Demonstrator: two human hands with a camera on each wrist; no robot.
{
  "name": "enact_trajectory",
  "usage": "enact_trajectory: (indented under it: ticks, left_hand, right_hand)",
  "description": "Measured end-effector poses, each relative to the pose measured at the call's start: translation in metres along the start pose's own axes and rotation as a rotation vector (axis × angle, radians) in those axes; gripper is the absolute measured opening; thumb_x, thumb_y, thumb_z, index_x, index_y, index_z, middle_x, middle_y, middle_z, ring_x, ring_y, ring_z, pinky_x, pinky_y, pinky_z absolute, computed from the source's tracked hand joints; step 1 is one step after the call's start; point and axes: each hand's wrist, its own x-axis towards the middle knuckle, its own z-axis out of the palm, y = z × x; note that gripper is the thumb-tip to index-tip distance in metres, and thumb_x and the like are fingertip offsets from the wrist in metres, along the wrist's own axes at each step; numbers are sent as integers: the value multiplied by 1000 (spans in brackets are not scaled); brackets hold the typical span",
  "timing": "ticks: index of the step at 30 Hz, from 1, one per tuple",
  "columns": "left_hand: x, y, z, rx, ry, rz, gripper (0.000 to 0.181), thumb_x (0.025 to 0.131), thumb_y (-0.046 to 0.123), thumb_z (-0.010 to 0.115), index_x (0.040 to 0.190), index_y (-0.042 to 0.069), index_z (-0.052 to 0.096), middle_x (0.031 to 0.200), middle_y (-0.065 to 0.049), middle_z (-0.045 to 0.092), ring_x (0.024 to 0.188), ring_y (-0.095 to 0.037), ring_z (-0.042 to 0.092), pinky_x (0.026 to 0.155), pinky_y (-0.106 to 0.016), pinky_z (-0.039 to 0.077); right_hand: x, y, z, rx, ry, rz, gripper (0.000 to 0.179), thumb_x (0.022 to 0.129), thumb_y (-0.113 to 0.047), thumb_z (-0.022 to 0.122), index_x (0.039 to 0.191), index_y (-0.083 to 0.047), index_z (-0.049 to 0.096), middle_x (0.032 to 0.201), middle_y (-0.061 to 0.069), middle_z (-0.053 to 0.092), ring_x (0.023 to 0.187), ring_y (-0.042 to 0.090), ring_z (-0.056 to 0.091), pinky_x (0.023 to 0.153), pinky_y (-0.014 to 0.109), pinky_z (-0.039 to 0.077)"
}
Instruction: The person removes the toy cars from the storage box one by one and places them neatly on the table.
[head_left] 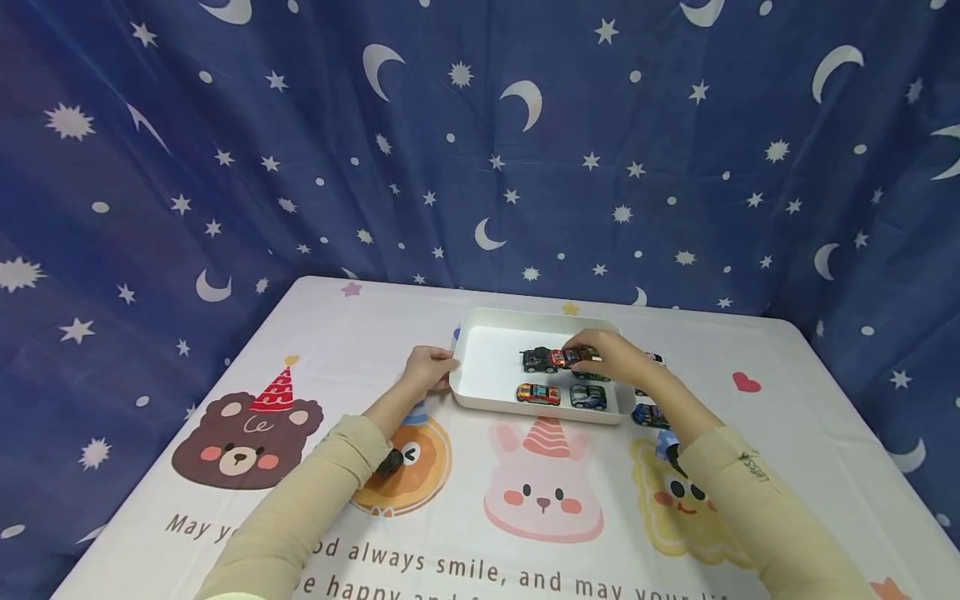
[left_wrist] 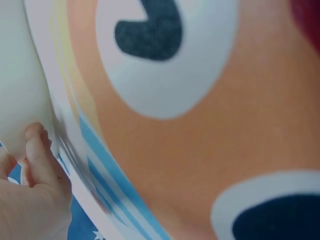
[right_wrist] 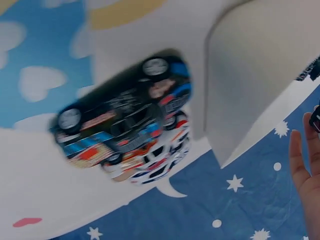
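A shallow white tray [head_left: 487, 358] lies toward the back of the table. My left hand [head_left: 427, 369] pinches its left wall between thumb and fingers, and the left wrist view shows those fingertips on the tray's wall [left_wrist: 20, 90]. Over the tray's right half, my right hand [head_left: 609, 357] holds a red toy car [head_left: 562, 358] by its right end. Just left of that car is a black toy truck [head_left: 537, 360]. Along the tray's near side sit an orange toy car [head_left: 538, 394] and a blue-grey one [head_left: 588, 397]. Another toy car is partly hidden under the right hand.
Right of the tray, a dark blue toy car [head_left: 649, 416] stands on the table, with a white toy car [right_wrist: 165, 160] beyond it, partly behind my right arm. A printed cloth [head_left: 465, 500] covers the table. A blue star-patterned curtain [head_left: 480, 150] hangs behind.
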Motion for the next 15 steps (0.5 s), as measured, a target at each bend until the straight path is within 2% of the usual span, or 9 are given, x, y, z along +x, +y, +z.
enact_trajectory:
  ticks: [3, 9, 15]
  left_hand:
    - [0, -1, -1, 3, 7, -2, 30, 89, 11, 61, 116, -2, 62, 110, -21, 66, 65, -7, 60, 55, -15, 55]
    - [1, 1, 0, 9, 1, 0, 31, 89, 11, 61, 116, -2, 62, 110, -21, 66, 64, -6, 59, 53, -13, 53]
    - [1, 1, 1, 10, 1, 0, 29, 89, 11, 61, 115, -2, 63, 107, -20, 66, 59, -5, 55, 49, -12, 50]
  right_hand:
    - [-8, 1, -1, -16, 1, 14, 35, 86, -10, 67, 118, 3, 61, 114, 19, 64, 90, 25, 60, 73, 37, 54]
    - [-29, 7, -7, -44, 46, 71, 36, 85, -11, 67, 119, 0, 62, 115, 18, 63, 102, 32, 60, 84, 47, 54]
    - [-50, 22, -11, -39, 84, 85, 36, 84, -9, 69, 117, 2, 61, 112, 19, 64, 102, 34, 60, 88, 49, 53]
